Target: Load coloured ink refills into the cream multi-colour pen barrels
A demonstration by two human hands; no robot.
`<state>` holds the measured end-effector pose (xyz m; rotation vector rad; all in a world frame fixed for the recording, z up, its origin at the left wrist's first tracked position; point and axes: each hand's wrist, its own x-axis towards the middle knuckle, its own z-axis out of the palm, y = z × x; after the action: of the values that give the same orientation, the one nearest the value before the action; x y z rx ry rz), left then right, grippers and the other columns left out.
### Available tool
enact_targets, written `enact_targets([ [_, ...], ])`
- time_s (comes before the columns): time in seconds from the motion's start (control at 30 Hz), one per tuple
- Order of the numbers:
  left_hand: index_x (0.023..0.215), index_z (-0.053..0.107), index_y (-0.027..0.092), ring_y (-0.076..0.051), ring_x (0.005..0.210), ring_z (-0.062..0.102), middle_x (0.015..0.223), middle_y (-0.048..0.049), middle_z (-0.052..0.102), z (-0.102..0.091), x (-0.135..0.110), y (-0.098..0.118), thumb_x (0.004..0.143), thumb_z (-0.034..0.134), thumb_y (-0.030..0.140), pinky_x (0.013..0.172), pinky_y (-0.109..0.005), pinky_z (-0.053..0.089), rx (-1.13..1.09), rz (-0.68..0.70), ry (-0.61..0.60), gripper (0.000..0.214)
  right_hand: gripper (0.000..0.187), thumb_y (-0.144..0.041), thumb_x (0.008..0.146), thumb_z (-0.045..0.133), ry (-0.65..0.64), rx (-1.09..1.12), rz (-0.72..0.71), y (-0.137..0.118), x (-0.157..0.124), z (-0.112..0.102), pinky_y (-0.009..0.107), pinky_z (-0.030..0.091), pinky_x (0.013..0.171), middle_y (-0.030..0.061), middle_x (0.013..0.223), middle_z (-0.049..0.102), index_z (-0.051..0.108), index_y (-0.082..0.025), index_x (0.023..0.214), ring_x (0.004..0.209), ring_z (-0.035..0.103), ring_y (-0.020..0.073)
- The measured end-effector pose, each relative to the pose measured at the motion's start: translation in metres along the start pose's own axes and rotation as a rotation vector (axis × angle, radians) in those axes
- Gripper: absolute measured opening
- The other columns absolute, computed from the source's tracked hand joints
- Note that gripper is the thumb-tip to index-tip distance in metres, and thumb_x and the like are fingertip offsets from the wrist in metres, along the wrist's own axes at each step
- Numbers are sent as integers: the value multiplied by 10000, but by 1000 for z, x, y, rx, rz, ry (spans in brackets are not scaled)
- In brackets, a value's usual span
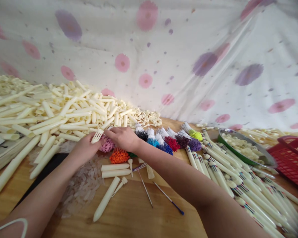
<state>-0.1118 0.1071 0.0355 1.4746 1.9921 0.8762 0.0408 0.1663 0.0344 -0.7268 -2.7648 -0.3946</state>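
Note:
My left hand (88,145) is closed around a small cream slotted plastic pen part (97,136), its prongs pointing up. My right hand (125,136) reaches across to the bunched pen refills, fingers bent together close to the left hand; its fingertips are partly hidden. Beneath the hands are a pink refill bundle (107,144) and an orange refill bundle (119,155). Blue (152,142), red (172,143) and purple (192,144) bundles fan out to the right. Cream pen barrels (115,173) and two loose refills (167,197) lie in front on the wooden table (129,215).
A large heap of cream barrels (52,112) covers the back left. At right lie rows of assembled multicolour pens (248,185), a green-sided metal bowl (268,155) of small parts and a red basket (291,155). Clear plastic pieces (81,185) lie by my left forearm.

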Motion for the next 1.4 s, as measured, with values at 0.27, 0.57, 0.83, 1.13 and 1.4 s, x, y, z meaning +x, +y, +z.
enact_targets([
  [0.27, 1003, 630, 200, -301, 941, 630, 977, -67, 709, 0, 1, -2, 691, 587, 401, 771, -345, 465, 23, -19, 10, 374, 409, -110, 872, 372, 11, -16, 90, 1, 1, 5, 258, 312, 498, 41, 802, 627, 375, -174, 1276, 696, 573, 160],
  [0.57, 971, 648, 202, -280, 821, 659, 850, -37, 719, 2, 0, -3, 705, 561, 429, 639, -306, 493, -4, 5, 6, 360, 211, -132, 918, 359, 118, -60, -119, 8, -1, 6, 248, 320, 538, 28, 827, 613, 540, -191, 1011, 768, 538, 146],
  [0.83, 911, 632, 181, -276, 862, 645, 886, -69, 707, 4, 2, -4, 706, 520, 360, 696, -308, 474, 48, 21, 15, 294, 210, -113, 927, 336, 360, -142, -369, 2, -8, 8, 234, 357, 565, 14, 818, 616, 523, -203, 904, 716, 538, 116],
  [1.13, 829, 604, 190, -280, 785, 658, 778, -52, 699, 4, -2, -3, 721, 518, 443, 625, -304, 471, 57, 52, 4, 288, 227, -150, 932, 334, 331, -149, -400, -5, -30, -10, 220, 381, 581, 13, 884, 649, 548, -219, 902, 754, 575, 111],
  [1.4, 808, 663, 213, -346, 896, 643, 837, -75, 729, -11, -5, 6, 610, 649, 405, 735, -378, 469, -41, 26, 35, 276, 84, -209, 881, 433, 566, 528, 319, -14, -62, -28, 239, 466, 642, 38, 819, 630, 495, -188, 933, 705, 587, 121],
])
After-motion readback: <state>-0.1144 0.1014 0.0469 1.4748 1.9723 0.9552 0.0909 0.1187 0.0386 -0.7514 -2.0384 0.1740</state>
